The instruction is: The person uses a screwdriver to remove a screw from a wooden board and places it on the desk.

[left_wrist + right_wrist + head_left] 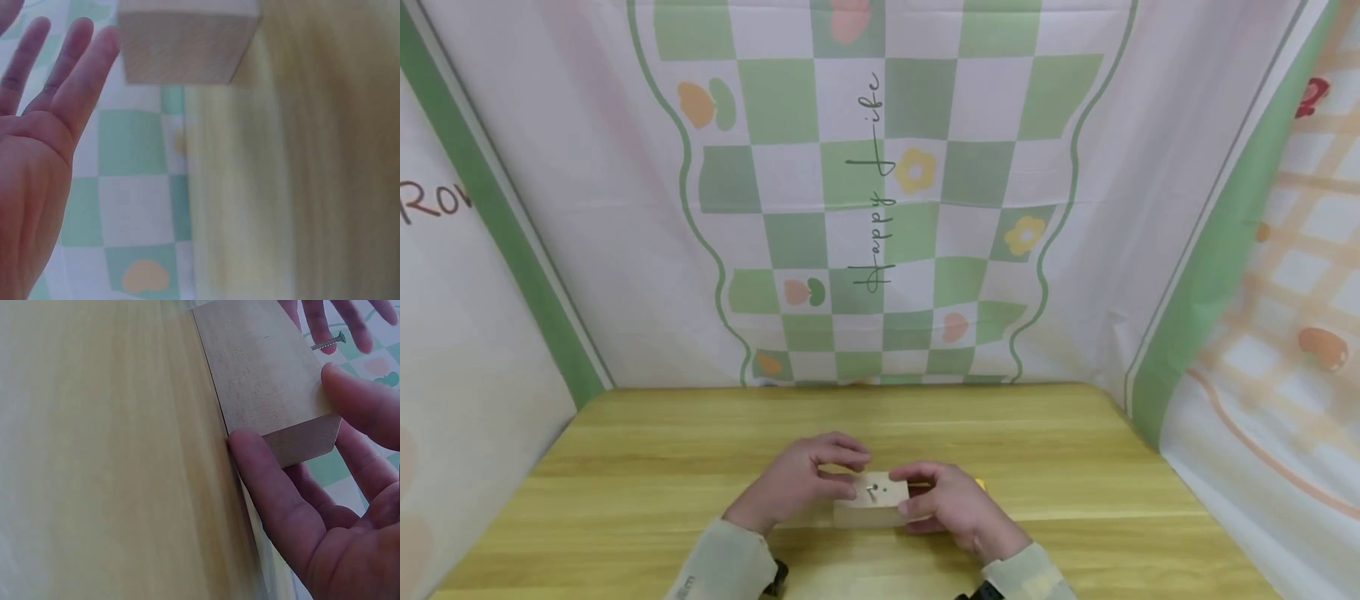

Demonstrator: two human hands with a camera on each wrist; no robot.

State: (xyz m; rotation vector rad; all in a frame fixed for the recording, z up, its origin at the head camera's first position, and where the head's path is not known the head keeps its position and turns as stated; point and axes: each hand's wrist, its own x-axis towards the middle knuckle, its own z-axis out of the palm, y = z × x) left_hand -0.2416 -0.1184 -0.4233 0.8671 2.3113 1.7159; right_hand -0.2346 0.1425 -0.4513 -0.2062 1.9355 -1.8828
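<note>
A pale wooden block (871, 517) sits on the table in front of me. A metal screw (872, 491) stands up out of its top face, with a small dark hole beside it; the right wrist view shows the screw's threads and flared head (340, 339). My right hand (953, 506) holds the block's right end, thumb at the top edge and fingers at the lower corner and end face. At the left end is my left hand (797, 482), its fingers extended and thumb close to the block's top. In the left wrist view those fingers (84, 84) are straight beside the block.
The wood-grain table (662, 467) reaches back to a green-and-white checked cloth (850, 250). Fabric walls (497, 275) close in both sides. A small yellow thing (981, 484) shows behind my right hand, mostly hidden by it.
</note>
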